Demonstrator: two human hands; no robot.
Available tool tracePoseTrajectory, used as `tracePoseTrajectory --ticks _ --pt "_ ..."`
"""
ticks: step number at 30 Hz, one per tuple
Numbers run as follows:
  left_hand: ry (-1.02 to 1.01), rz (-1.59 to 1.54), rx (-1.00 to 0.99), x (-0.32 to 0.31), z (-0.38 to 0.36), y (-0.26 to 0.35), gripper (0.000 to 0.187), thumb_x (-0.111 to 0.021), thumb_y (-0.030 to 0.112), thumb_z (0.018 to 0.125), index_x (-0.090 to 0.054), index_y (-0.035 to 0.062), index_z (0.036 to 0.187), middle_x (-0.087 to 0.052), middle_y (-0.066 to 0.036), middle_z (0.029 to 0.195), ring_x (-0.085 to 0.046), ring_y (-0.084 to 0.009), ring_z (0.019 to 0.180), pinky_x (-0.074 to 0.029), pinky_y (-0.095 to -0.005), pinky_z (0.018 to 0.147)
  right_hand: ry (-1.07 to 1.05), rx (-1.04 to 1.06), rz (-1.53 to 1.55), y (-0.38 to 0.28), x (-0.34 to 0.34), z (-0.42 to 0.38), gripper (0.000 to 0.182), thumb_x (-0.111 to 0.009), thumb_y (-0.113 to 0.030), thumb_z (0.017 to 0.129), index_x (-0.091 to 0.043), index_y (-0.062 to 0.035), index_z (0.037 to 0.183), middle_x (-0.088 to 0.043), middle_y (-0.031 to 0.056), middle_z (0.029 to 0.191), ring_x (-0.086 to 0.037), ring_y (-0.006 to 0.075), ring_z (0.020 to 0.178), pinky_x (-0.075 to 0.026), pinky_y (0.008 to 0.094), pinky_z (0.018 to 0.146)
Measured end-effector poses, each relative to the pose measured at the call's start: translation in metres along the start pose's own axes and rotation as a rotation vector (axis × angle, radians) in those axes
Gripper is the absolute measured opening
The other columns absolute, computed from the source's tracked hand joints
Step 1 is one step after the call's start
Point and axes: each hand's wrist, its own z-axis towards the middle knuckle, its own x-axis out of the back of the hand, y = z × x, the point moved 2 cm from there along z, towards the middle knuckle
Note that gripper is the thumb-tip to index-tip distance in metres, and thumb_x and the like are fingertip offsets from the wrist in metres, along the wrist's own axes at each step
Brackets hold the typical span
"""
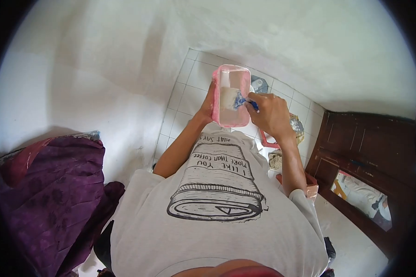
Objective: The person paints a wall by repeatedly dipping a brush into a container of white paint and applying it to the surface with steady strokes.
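My left hand (208,102) grips the left side of a pink rectangular tub (242,121), held out in front of my chest and tilted so that its inside shows. White smears coat the tub's rim and inner walls. In my right hand (272,115) is a wide paintbrush (239,99) with a blue, white-spattered handle, my fingers closed around it. Its pale, broad end lies inside the tub, over the whitish bottom.
White walls meet in a corner ahead, above a white tiled floor (186,99). Purple cloth (55,194) drapes over something at left. Bags and a red-framed item (268,140) lie on the floor at right, near a dark wooden cabinet (356,147).
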Motion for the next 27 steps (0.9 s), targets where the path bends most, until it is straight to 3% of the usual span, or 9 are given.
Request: tracePoseTrajectory --ticks 5,10,11,15,17,20,23,24,27 --pt "0.054 -0.138 0.064 0.021 -0.006 0.016 0.083 -0.039 0.077 0.093 -0.038 0.0192 0.153 -0.052 -0.008 0.144 -0.056 -0.0255 0.127 -0.051 -0.0452 0.104 -0.111 -0.002 -0.137 -0.027 -0.021 0.015 0.015 -0.07 -0.022 0.086 -0.071 -0.0088 0.093 -0.071 0.0125 0.078 -0.07 0.0326 0.072 -0.054 0.0443 0.065" --pt "-0.017 -0.189 0.048 0.033 -0.021 0.049 0.084 -0.037 0.078 0.093 -0.037 0.0185 0.153 -0.051 -0.01 0.145 -0.056 -0.0266 0.128 -0.052 -0.0465 0.104 0.045 0.043 -0.133 -0.054 -0.029 0.035 0.016 -0.069 -0.022 0.086 -0.071 -0.0077 0.092 -0.071 0.0124 0.077 -0.069 0.032 0.067 -0.055 0.0438 0.06" --pt "-0.043 -0.198 0.038 0.03 -0.019 0.056 0.085 -0.036 0.078 0.093 -0.037 0.0183 0.154 -0.052 -0.01 0.145 -0.056 -0.0265 0.127 -0.052 -0.0462 0.104 -0.078 0.067 -0.222 -0.062 -0.041 0.041 0.016 -0.069 -0.022 0.086 -0.071 -0.0076 0.093 -0.071 0.0128 0.077 -0.069 0.0323 0.067 -0.055 0.0436 0.059" --pt "-0.012 -0.109 -0.002 0.014 -0.044 0.085 0.086 -0.035 0.077 0.094 -0.036 0.0159 0.154 -0.052 -0.012 0.144 -0.058 -0.027 0.126 -0.052 -0.0458 0.104 -0.089 0.123 -0.127 -0.082 -0.036 0.059 0.014 -0.067 -0.02 0.087 -0.069 -0.0066 0.09 -0.069 0.0123 0.074 -0.069 0.0329 0.067 -0.054 0.0438 0.057" --pt "-0.01 -0.094 -0.016 0.014 -0.053 0.094 0.087 -0.036 0.077 0.093 -0.036 0.0151 0.154 -0.051 -0.013 0.146 -0.057 -0.0268 0.127 -0.051 -0.0452 0.105 -0.01 0.049 -0.137 -0.094 -0.039 0.062 0.014 -0.068 -0.021 0.087 -0.068 -0.0065 0.089 -0.069 0.0121 0.074 -0.069 0.033 0.067 -0.054 0.044 0.057" --pt "-0.113 -0.257 0.045 0.03 -0.063 0.097 0.088 -0.037 0.077 0.094 -0.035 0.0136 0.154 -0.046 -0.013 0.151 -0.053 -0.0266 0.131 -0.049 -0.0441 0.107 -0.099 0.1 -0.096 -0.098 -0.069 0.057 0.016 -0.069 -0.022 0.087 -0.068 -0.0069 0.09 -0.069 0.0118 0.076 -0.069 0.0332 0.067 -0.053 0.0447 0.057" --pt "-0.041 -0.025 0.009 0.046 -0.074 0.102 0.089 -0.037 0.077 0.094 -0.033 0.0129 0.155 -0.045 -0.013 0.151 -0.052 -0.0259 0.131 -0.049 -0.0425 0.106 -0.074 0.056 -0.027 -0.102 -0.06 0.058 0.015 -0.069 -0.022 0.086 -0.068 -0.007 0.09 -0.069 0.0117 0.077 -0.069 0.0335 0.069 -0.054 0.0456 0.059" --pt "-0.053 -0.069 0.022 0.043 -0.077 0.104 0.083 -0.036 0.075 0.095 -0.037 0.0157 0.153 -0.049 -0.011 0.146 -0.055 -0.0265 0.128 -0.05 -0.0447 0.106 -0.062 -0.016 -0.053 -0.104 -0.062 0.06 0.015 -0.068 -0.022 0.086 -0.068 -0.0071 0.09 -0.069 0.0117 0.077 -0.069 0.0334 0.069 -0.054 0.0455 0.06" --pt "-0.079 -0.155 0.088 0.054 -0.089 0.106 0.079 -0.034 0.074 0.096 -0.039 0.0185 0.152 -0.053 -0.009 0.142 -0.058 -0.027 0.125 -0.051 -0.0464 0.104 -0.123 0.057 -0.051 -0.115 -0.089 0.059 0.016 -0.069 -0.022 0.086 -0.068 -0.0073 0.092 -0.07 0.0123 0.077 -0.069 0.0334 0.07 -0.054 0.0448 0.061"
